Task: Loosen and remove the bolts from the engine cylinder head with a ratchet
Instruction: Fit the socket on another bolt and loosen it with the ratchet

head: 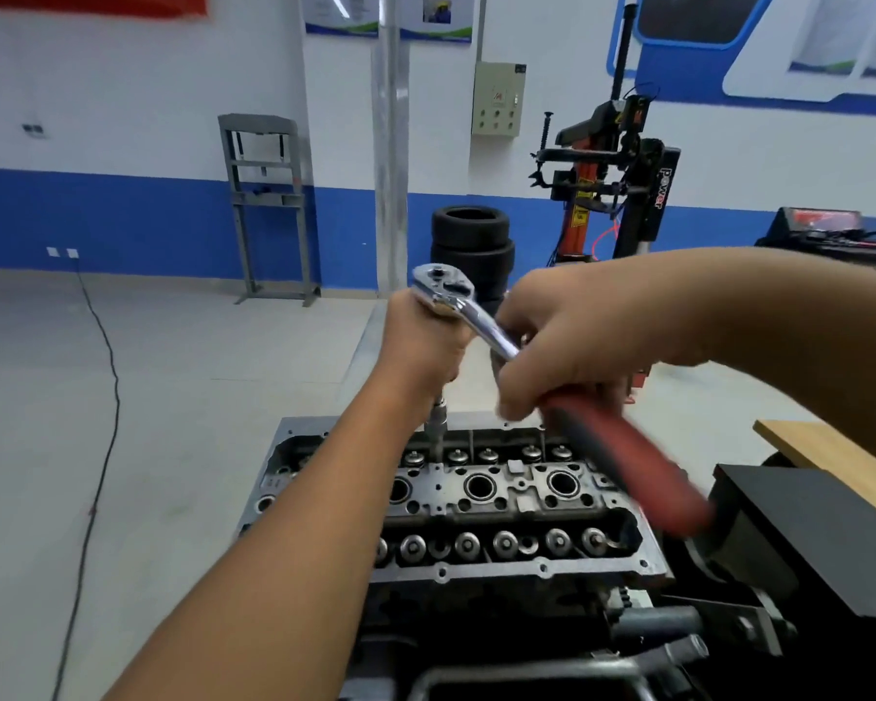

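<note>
1. Two hands shared the ratchet (476, 321): the left hand (428, 341) curled round its head, probably steadying the extension (436, 422) upright.
2. The right hand (572, 346) wrapped the red handle for leverage.
3. The socket end entered the cylinder head (501, 498) below, at its far valve row; the bolt was hidden.

A ratchet (469, 316) with a chrome silver head and a red and black handle is seen above the grey metal cylinder head (476, 498). The wall (122, 144) is painted white with a blue band, and black tyres (471, 245) are stacked near it.
</note>
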The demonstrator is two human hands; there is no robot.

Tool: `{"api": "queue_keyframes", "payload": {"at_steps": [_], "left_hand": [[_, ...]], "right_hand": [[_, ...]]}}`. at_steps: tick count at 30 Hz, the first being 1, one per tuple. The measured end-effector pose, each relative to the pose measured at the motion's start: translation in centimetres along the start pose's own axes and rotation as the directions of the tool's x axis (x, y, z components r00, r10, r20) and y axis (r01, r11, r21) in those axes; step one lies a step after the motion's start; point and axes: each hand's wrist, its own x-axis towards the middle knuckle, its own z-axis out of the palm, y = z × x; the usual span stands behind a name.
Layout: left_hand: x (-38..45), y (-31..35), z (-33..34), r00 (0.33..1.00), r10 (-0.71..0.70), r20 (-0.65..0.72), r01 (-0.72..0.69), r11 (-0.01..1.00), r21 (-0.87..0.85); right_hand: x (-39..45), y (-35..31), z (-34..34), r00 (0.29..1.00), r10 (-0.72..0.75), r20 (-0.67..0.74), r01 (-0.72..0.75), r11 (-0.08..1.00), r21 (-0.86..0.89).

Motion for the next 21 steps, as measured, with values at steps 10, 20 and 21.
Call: {"api": "queue_keyframes", "payload": {"at_steps": [10,20,21], "left_hand": [[-1.2,0.4,-1.0,0.934,-0.059,0.352,0.083,0.995,-0.052],[-0.8,0.0,0.7,0.987,-0.06,0.152,0.061,0.998,0.003],[-0.9,0.1,0.5,0.977,-0.065,0.203,0.07,0.997,-0.018]], "right_hand": [[4.0,4.4,-3.6,0.774,-0.103,-0.625,-0.36,0.741,-0.567],[0.7,0.0,-1.2,0.996,0.043,-0.076,-0.054,0.988,-0.144],[1.0,0.9,-2.4,0.99,0.06,-0.128,-0.083,0.979,-0.187]]}}
